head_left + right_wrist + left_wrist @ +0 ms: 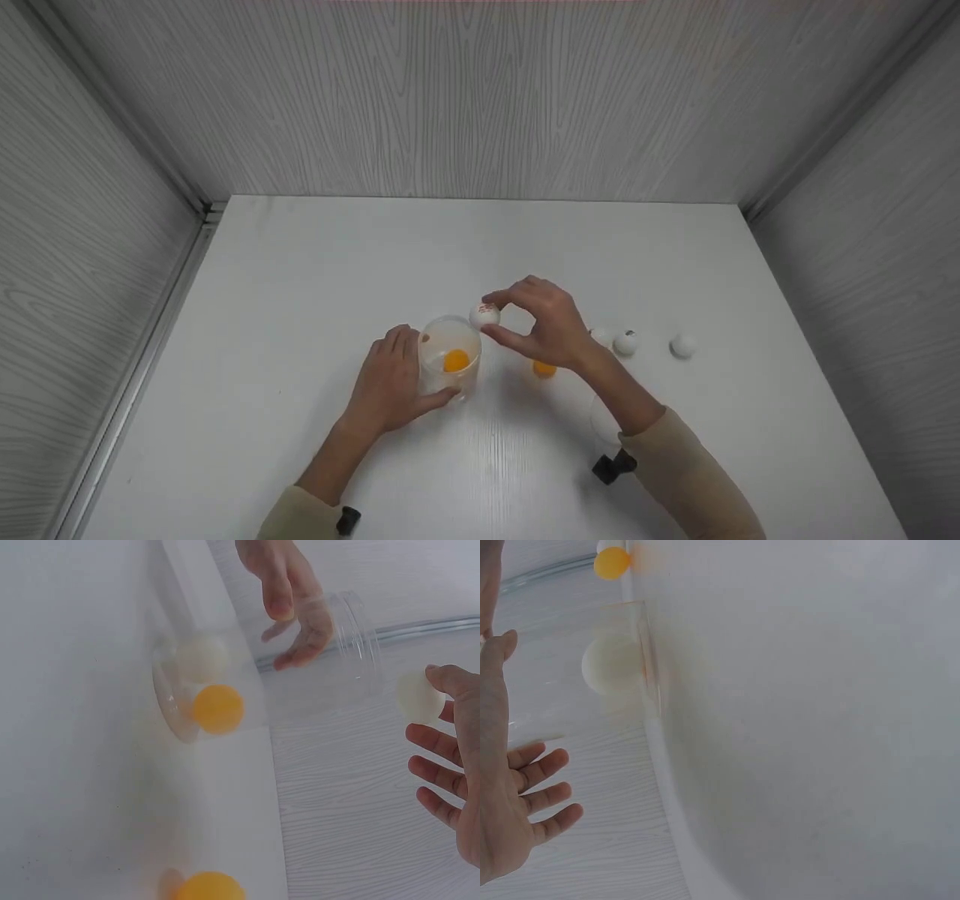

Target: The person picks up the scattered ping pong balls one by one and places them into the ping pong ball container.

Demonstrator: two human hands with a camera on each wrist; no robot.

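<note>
A clear plastic cup point(450, 358) stands on the white table point(300, 300), and my left hand point(411, 371) grips its left side. Inside lies an orange ball point(455, 361); the right wrist view shows the cup point(225, 682) holding both a white ball point(201, 658) and an orange ball point(218, 708). My right hand point(501, 319) pinches a white ball point(484, 315) with a red mark between thumb and forefinger, just above the cup's right rim. That held ball point(418, 696) also shows in the right wrist view.
A loose orange ball point(544, 368) lies on the table under my right wrist. Two white balls point(625, 343) point(682, 346) lie further right. Grey panelled walls point(480, 97) close in the table at the back and both sides.
</note>
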